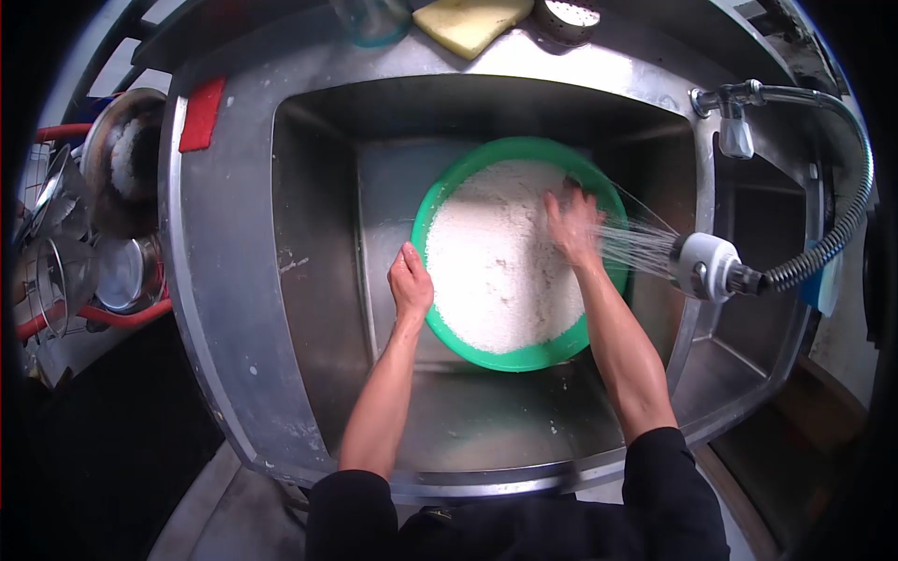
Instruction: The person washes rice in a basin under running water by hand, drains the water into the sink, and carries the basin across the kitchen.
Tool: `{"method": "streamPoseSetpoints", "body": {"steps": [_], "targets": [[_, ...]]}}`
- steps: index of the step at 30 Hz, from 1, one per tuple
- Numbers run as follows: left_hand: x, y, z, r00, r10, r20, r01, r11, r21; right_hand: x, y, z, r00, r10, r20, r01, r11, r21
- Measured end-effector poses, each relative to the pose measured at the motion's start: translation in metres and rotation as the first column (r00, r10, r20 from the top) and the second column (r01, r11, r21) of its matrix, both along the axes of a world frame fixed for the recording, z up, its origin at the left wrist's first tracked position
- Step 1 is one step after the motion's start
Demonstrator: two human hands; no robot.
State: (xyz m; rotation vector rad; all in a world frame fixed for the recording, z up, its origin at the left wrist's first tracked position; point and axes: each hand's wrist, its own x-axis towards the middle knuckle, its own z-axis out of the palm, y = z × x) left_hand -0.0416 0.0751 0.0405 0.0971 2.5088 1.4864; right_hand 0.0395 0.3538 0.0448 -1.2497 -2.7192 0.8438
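A round green basin (514, 361) stands in the large sink bowl, filled with white grains that look like rice (496, 252). My left hand (410, 282) is closed on the basin's left rim, with the thumb showing at the edge. Over the right part of the grains is my right hand (573, 227), its fingers apart and somewhat blurred. Water jets from a white spray head (706, 266) strike this hand and the basin's right side. Whether the fingertips dip into the grains is hard to see.
The spray head hangs on a metal hose (847, 220) by a tap (736, 136). A smaller sink bowl (734, 365) is at right. A yellow sponge (468, 23) lies on the back ledge, a red cloth (201, 114) on the left rim. Pans and strainers (65, 271) crowd the left.
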Motion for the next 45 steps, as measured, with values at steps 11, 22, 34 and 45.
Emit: {"method": "streamPoseSetpoints", "body": {"steps": [11,22,34,45], "targets": [[0.015,-0.006,0.019,0.987,0.020,-0.158,-0.057,0.971,-0.230,0.065,-0.071,0.035,0.749,0.636,0.185,-0.663,0.716,0.219],[0.019,-0.007,0.025,0.994,0.052,-0.094,-0.071,0.974,-0.216,0.059,-0.107,0.031,0.780,0.586,0.221,-0.608,0.792,0.045],[0.042,-0.005,0.013,0.991,0.115,-0.074,-0.128,0.972,-0.200,-0.015,-0.136,0.012,0.891,0.452,0.038,-0.448,0.891,-0.075],[0.075,-0.001,0.014,0.982,0.175,-0.068,-0.182,0.975,-0.129,-0.034,-0.110,-0.068,0.860,0.327,0.392,-0.257,0.941,-0.221]]}}
